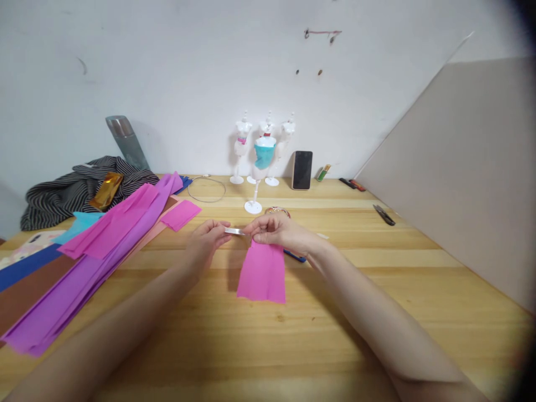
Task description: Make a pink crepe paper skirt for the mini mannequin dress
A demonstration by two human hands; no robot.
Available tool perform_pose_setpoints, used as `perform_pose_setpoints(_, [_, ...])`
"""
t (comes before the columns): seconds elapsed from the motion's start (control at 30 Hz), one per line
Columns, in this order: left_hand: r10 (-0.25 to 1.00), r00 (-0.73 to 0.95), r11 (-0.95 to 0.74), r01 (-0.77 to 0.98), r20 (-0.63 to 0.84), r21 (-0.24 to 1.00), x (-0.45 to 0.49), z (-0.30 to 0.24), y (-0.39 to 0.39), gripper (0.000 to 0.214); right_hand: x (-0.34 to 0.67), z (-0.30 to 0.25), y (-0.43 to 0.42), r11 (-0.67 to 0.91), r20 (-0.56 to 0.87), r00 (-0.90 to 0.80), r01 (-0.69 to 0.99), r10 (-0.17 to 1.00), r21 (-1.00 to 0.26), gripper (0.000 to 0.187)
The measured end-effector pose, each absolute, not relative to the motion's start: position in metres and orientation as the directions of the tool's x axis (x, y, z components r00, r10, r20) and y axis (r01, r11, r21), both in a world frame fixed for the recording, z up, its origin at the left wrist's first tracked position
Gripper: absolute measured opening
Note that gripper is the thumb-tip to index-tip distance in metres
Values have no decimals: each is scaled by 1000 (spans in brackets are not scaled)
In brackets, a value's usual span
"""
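Note:
A narrow whitish, shiny strip [235, 231] stretches between my two hands; it may be tape, but I cannot tell. Its left end is pinched by my left hand [206, 239]. Thumb and fingers of my right hand [274, 230] close on the gathered top edge of a pink crepe paper piece [263, 273], right by the strip's other end. The paper hangs down from there and flares at the bottom. Just behind my hands stands a small white mannequin [256, 167] with turquoise crepe paper [264, 154] around its torso. My right hand partly covers a round item [278, 211] and blue-handled scissors [295, 256].
Crepe paper sheets [104, 262] lie at left, beside a striped cloth [58, 195] and a leaning flask [128, 139]. More mannequins [243, 145] and a phone [302, 170] stand by the wall. Snips [384, 215] lie at right. A cable [206, 190] coils behind.

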State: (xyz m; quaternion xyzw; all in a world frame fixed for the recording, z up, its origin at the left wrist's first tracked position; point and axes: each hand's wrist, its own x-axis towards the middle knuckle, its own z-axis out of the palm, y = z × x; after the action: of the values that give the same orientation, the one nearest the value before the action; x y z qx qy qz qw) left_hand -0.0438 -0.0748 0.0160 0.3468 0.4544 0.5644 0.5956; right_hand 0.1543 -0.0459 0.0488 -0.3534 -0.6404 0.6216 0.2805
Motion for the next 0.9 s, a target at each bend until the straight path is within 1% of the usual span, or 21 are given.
perform_pose_setpoints(0.27, [986, -51, 130, -353, -158, 926, -44, 15, -74, 14, 148, 39, -45, -57, -128, -571, 140, 811, -989, 23])
perform_pose_setpoints(0.37, [987, -45, 130, -350, -155, 928, -45, 14, -74, 15, 146, 39, -46, -55, -123, -579, 134, 806, -990, 23])
perform_pose_setpoints(0.67, [988, -35, 127, -342, -148, 931, -45, 14, -75, 12, 141, 44, -53, 26, -88, -536, 201, 840, -979, 15])
perform_pose_setpoints(0.9, [984, -34, 149, -359, -172, 921, -43, 19, -77, 11, 139, 44, -55, 84, -29, -504, 200, 863, -976, 14])
